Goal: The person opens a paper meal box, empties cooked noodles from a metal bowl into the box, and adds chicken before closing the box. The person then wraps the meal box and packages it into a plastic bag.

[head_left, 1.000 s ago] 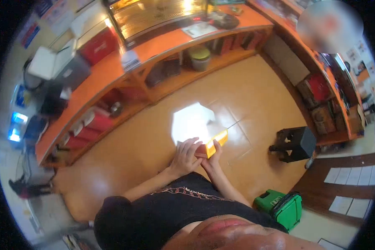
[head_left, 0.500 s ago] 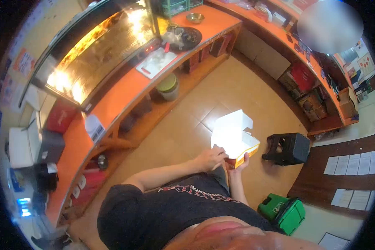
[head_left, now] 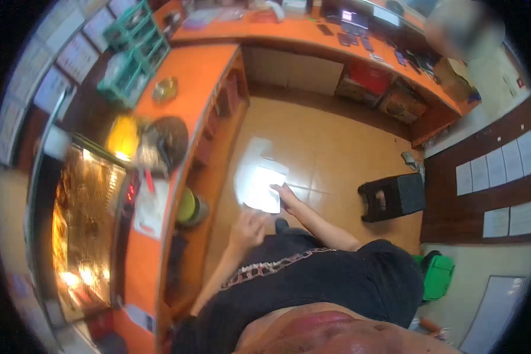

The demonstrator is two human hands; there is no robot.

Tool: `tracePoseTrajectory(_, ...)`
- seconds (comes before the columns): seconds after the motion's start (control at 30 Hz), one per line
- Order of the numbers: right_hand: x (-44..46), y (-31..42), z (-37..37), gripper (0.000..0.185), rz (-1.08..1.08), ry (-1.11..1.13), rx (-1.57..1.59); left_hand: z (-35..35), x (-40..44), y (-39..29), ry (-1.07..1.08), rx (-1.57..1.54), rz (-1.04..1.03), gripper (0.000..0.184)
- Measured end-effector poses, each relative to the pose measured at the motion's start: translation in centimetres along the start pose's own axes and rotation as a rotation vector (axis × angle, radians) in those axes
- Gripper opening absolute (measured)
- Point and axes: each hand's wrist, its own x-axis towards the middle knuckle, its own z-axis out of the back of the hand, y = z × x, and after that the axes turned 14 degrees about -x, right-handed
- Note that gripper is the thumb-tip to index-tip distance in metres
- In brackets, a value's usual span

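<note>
An open white box (head_left: 265, 187) with a raised lid is held in front of my chest, glaring brightly. My right hand (head_left: 284, 196) grips the box at its right side. Just below the box's near-left corner is my left hand (head_left: 248, 227), smeared by motion. Its fingers seem bent, but whether they touch the box or hold anything cannot be made out. The box's inside is washed out by glare.
An orange counter (head_left: 141, 259) on the left bears a white cutting board (head_left: 150, 206), a lit display case (head_left: 85, 236) and green baskets (head_left: 138, 53). A black stool (head_left: 395, 197) stands right; a green bin (head_left: 438, 277) is lower right.
The view has swung to the left counter's far end. The box has moved left in view, and its yellow side no longer shows. My left hand has dropped back from the box's near edge.
</note>
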Motion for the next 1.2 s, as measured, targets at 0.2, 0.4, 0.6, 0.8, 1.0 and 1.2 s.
tracePoseTrajectory(0.2,18.1,8.6,0.3,0.051,0.010,-0.086,-0.022,3.9,10.7,8.4,-0.379,-0.181,0.157,0.024)
tracePoseTrajectory(0.4,33.6,14.7,-1.5,0.050,-0.051,-0.130,0.055,7.2,18.9,27.5,-0.488,-0.178,0.408,0.023)
tracePoseTrajectory(0.6,51.2,18.5,-3.7,0.042,-0.179,0.117,-0.070,9.8,24.4,47.6,-0.603,-0.229,0.736,0.030)
tracePoseTrajectory(0.8,66.8,22.9,-9.5,0.035,-0.170,0.118,-0.058,10.8,28.8,62.1,-0.723,0.355,0.784,0.045)
tracePoseTrajectory(1.0,79.0,22.7,-11.3,0.045,-0.297,0.278,-0.244,17.3,34.0,71.0,-0.793,0.874,1.219,0.046)
tracePoseTrajectory(1.2,75.4,33.0,-11.6,0.058,-0.454,0.416,-0.466,19.4,27.2,83.7,0.467,0.549,1.364,0.029)
